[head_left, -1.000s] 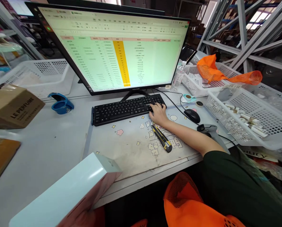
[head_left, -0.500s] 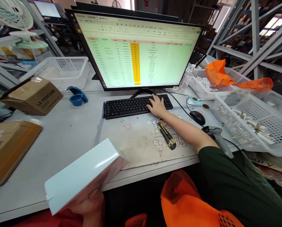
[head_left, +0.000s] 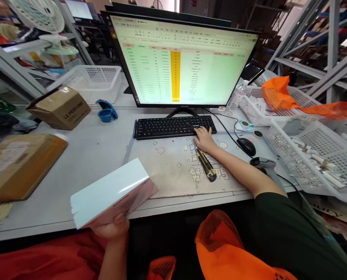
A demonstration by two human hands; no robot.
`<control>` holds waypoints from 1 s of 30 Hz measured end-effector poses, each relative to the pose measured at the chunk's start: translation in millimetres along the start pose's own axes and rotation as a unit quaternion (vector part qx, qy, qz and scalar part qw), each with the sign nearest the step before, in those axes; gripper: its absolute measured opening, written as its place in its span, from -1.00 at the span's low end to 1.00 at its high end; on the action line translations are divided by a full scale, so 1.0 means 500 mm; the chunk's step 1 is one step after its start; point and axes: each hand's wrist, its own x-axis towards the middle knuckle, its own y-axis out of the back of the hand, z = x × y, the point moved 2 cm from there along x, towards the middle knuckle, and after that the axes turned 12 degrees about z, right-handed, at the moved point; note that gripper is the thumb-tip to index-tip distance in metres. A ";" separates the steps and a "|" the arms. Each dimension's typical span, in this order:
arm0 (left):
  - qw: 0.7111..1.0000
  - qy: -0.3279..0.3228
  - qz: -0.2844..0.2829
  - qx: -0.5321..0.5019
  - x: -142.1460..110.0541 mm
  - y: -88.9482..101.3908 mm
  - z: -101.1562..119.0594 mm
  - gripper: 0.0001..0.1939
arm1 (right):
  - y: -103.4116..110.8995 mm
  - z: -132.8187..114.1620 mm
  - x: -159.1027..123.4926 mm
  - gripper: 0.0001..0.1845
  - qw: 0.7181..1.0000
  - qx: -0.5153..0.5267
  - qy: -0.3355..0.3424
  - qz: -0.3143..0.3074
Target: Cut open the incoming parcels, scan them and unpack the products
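My left hand [head_left: 112,228] grips a pale blue-and-pink box [head_left: 110,193] from below, at the near edge of the desk. My right hand [head_left: 204,140] rests at the right end of the black keyboard [head_left: 173,126], fingers bent down onto the keys and holding nothing. A yellow-and-black utility knife [head_left: 206,165] lies on the printed desk mat [head_left: 179,167] just under my right wrist. The monitor [head_left: 185,62] behind the keyboard shows a green spreadsheet with one orange column.
A black mouse [head_left: 246,146] and a handheld scanner [head_left: 263,163] lie right of my arm. White mesh baskets [head_left: 313,155] with small tubes and orange netting [head_left: 281,97] fill the right side. Cardboard boxes [head_left: 59,107] and a blue tape dispenser [head_left: 106,112] sit to the left.
The view has swung left and pulled back. My left hand has brought the box further up into view. My right hand stays on the right end of the keyboard.
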 end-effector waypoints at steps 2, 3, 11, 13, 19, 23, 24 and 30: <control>1.000 -0.025 0.013 0.001 0.001 0.000 0.000 0.27 | 0.000 0.000 -0.002 -0.40 1.000 0.005 -0.002 0.005; 0.999 -0.028 0.016 0.001 0.001 0.001 0.000 0.24 | 0.000 0.001 -0.003 -0.41 1.000 0.006 -0.002 0.009; 0.998 -0.061 0.010 -0.029 -0.002 0.003 -0.003 0.08 | -0.007 0.006 -0.002 -0.39 1.000 0.009 -0.010 0.009; 0.999 -0.034 0.004 -0.025 -0.006 0.003 -0.017 0.09 | -0.006 0.007 -0.003 -0.39 1.000 0.009 -0.011 0.009; 0.998 0.032 -0.023 -0.040 0.008 0.016 -0.028 0.04 | -0.002 0.004 -0.004 -0.39 1.000 0.002 -0.016 0.004; 0.961 0.175 -0.204 -0.064 0.035 0.013 0.010 -0.20 | 0.000 0.006 0.004 -0.35 1.000 0.003 -0.008 0.008; 0.950 0.198 -0.229 -0.071 0.038 0.014 0.024 -0.24 | 0.001 0.009 0.003 -0.34 1.000 0.003 -0.007 0.012; 0.946 0.283 -0.114 -0.113 0.019 0.096 0.077 -0.01 | -0.001 0.043 -0.022 -0.30 0.999 -0.015 0.029 0.037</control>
